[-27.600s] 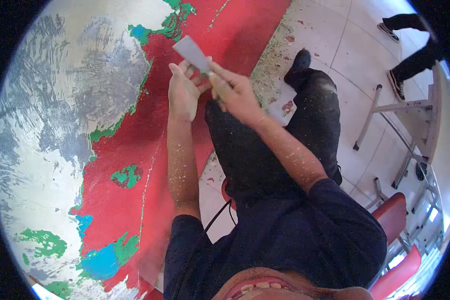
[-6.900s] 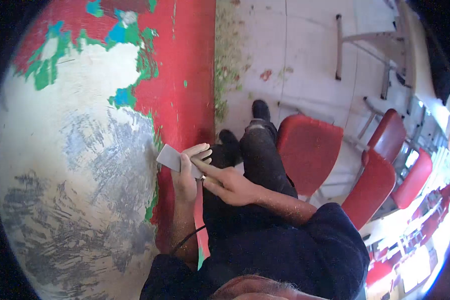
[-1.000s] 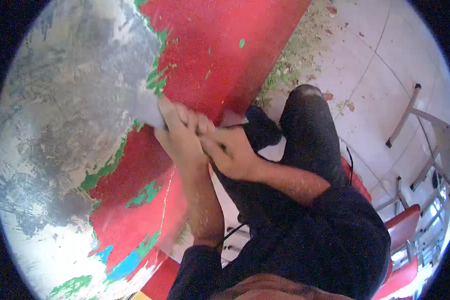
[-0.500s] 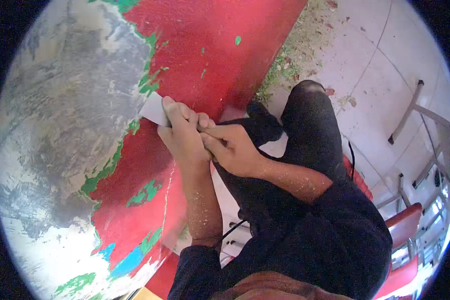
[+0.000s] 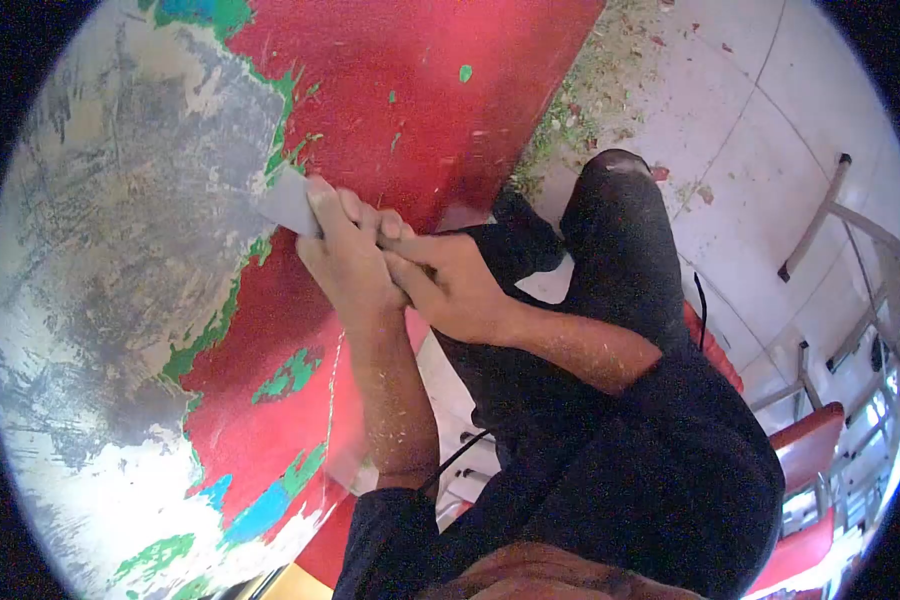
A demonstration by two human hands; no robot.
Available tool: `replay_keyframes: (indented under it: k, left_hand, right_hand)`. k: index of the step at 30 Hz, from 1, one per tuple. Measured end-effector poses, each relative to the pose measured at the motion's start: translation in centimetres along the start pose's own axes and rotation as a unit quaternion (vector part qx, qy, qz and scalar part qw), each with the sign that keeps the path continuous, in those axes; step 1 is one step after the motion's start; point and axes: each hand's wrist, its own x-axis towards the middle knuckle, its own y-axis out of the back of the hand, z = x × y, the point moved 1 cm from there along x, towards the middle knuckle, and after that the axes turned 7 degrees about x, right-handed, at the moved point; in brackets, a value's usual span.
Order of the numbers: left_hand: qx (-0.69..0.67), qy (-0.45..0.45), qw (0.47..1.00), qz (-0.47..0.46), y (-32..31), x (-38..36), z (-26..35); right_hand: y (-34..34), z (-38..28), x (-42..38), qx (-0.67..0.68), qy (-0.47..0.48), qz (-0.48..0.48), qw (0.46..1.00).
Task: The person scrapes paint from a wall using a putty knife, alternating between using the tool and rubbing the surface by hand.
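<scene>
My left hand (image 5: 348, 255) is closed round a flat grey scraper blade (image 5: 290, 203), with the thumb and fingers pressed on it. The blade's far edge lies at the ragged border between the bare grey surface (image 5: 150, 220) and the red paint (image 5: 380, 110), where strips of green paint (image 5: 210, 340) show. Right beside it, touching its fingers, my right hand (image 5: 452, 288) is closed on the rear end of the scraper, which is mostly hidden between the hands. Pale flecks dot both forearms.
Paint chips and dust (image 5: 580, 110) lie on the tiled floor (image 5: 730, 130) along the red surface's edge. My bent knee (image 5: 615, 190) is at the right of my hands. Metal chair legs (image 5: 815, 220) and red seats (image 5: 808, 445) stand farther right.
Both hands and the scraper have moved a little to the left and slightly up, so the blade now reaches farther over the grey area.
</scene>
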Motion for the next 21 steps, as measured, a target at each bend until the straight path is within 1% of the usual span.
replay_keyframes:
  k: [1,4,7,8,10,11,12,15,16,18,21]
  left_hand:
    - [0.017,-0.016,1.000,0.000,-0.2,0.0,0.3]
    - [0.004,-0.064,0.998,-0.030,-0.3,0.5,0.3]
    - [-0.014,0.032,0.999,0.015,1.5,-0.2,-2.7]
    - [-0.019,0.024,0.999,0.028,1.5,0.2,-3.2]
    - [-0.001,0.022,1.000,0.018,1.4,0.5,-1.8]
    - [-0.003,0.017,1.000,0.007,0.8,0.7,-1.3]
    - [-0.014,0.015,1.000,0.021,0.5,0.1,-1.2]
    - [-0.010,0.063,0.996,0.059,0.9,-0.4,-1.6]
    - [-0.016,0.042,0.998,0.034,0.6,0.0,-1.4]
    - [-0.010,0.009,1.000,-0.013,0.9,0.8,-1.1]
    - [0.066,-0.020,0.997,0.043,1.4,-0.1,-1.8]
  right_hand:
    - [0.1,-0.1,0.0,0.003,0.000,0.002,1.000]
    - [0.2,0.5,0.1,-0.017,0.056,-0.004,0.998]
    - [0.2,1.8,-1.6,-0.002,0.033,-0.016,0.999]
    - [0.4,2.2,-1.4,-0.013,0.010,-0.033,0.999]
    - [-0.3,1.6,-0.8,-0.018,0.011,-0.011,1.000]
    - [-0.1,1.6,-0.5,-0.032,0.020,0.000,0.999]
    - [-0.1,1.3,-0.8,-0.018,0.043,0.007,0.999]
    - [0.1,1.1,-1.4,0.006,0.006,-0.016,1.000]
    - [-0.2,1.2,-0.9,-0.033,0.048,0.002,0.998]
    - [-0.3,1.1,-0.2,-0.039,0.039,0.002,0.998]
    - [-0.5,1.6,-1.9,-0.046,0.017,-0.011,0.999]
